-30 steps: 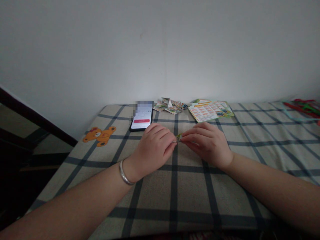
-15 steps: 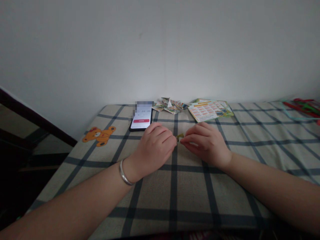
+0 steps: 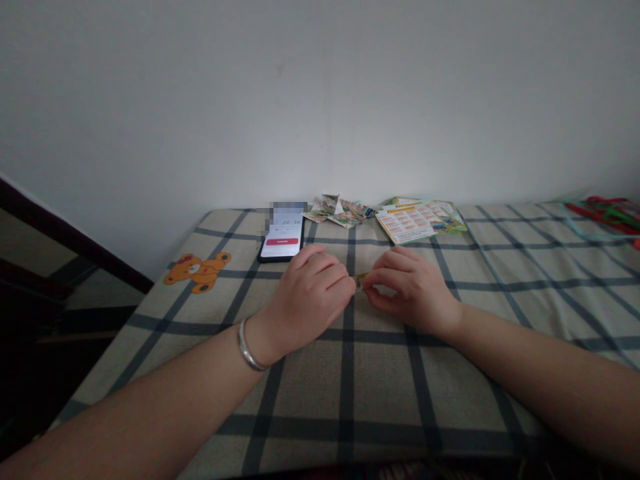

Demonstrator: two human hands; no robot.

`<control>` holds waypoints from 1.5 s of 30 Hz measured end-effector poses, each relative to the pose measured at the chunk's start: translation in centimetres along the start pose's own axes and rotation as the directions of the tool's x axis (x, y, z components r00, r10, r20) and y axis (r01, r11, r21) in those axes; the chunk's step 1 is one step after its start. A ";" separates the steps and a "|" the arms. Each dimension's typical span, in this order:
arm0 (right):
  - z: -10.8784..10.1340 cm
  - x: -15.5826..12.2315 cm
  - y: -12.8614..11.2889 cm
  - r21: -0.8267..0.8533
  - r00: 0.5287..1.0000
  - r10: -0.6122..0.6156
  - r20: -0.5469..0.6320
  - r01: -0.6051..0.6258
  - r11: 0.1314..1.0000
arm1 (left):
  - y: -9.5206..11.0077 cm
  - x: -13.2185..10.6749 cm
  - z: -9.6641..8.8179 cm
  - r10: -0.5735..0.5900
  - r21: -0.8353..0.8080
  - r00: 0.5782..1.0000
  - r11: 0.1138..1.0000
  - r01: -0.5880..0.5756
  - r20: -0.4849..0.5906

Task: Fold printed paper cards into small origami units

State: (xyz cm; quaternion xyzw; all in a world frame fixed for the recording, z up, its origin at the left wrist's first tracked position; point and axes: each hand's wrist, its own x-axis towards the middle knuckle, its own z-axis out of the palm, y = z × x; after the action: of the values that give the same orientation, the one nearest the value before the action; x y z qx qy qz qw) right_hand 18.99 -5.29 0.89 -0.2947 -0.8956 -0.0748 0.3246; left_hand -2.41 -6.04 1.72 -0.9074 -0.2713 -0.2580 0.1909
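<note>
Between my two hands, above the checked cloth, is a small piece of greenish paper point(image 3: 359, 283), mostly hidden by fingers. My left hand point(image 3: 315, 293), with a silver bangle at its wrist, is closed with the fingertips pinching the paper's left end. From the other side my right hand point(image 3: 413, 287) pinches the right end between thumb and fingers. Behind them sits a loose pile of folded printed paper pieces point(image 3: 343, 211). To its right lies a stack of printed paper sheets point(image 3: 410, 221), red and yellow text on the top one.
A phone point(image 3: 281, 233) with a lit timer screen lies just beyond my left hand. An orange bear figure point(image 3: 197, 272) is at the left on the checked tablecloth point(image 3: 300, 400). Red and green items point(image 3: 610, 215) are at the far right. A white wall point(image 3: 320, 100) borders the back.
My right fingers have shifted slightly on the paper piece, and its visible part now looks flatter. The left hand has barely moved.
</note>
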 end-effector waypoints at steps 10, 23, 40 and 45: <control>0.3 0.2 -0.4 0.064 1.000 0.026 0.009 -0.026 0.998 | 0.2 0.1 0.1 -0.026 -0.094 0.999 0.995 0.023 -0.030; 0.5 0.3 -0.3 0.036 0.998 0.050 0.050 -0.052 0.998 | 0.1 0.2 -0.1 -0.046 -0.108 0.998 0.993 0.042 -0.040; 0.4 0.0 0.2 0.037 0.993 0.090 0.075 -0.093 0.995 | -0.2 0.2 -0.2 -0.028 -0.083 0.999 0.996 0.025 -0.031; 0.4 0.0 0.1 0.039 0.993 0.078 0.089 -0.082 0.996 | -0.3 0.1 0.0 -0.038 -0.082 0.999 0.996 0.038 0.000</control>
State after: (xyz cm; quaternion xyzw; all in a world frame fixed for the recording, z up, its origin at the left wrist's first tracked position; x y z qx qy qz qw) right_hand 18.84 -5.08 0.53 -0.3263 -0.8978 -0.0298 0.2941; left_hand -2.50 -5.78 1.79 -0.9089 -0.2774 -0.2732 0.1490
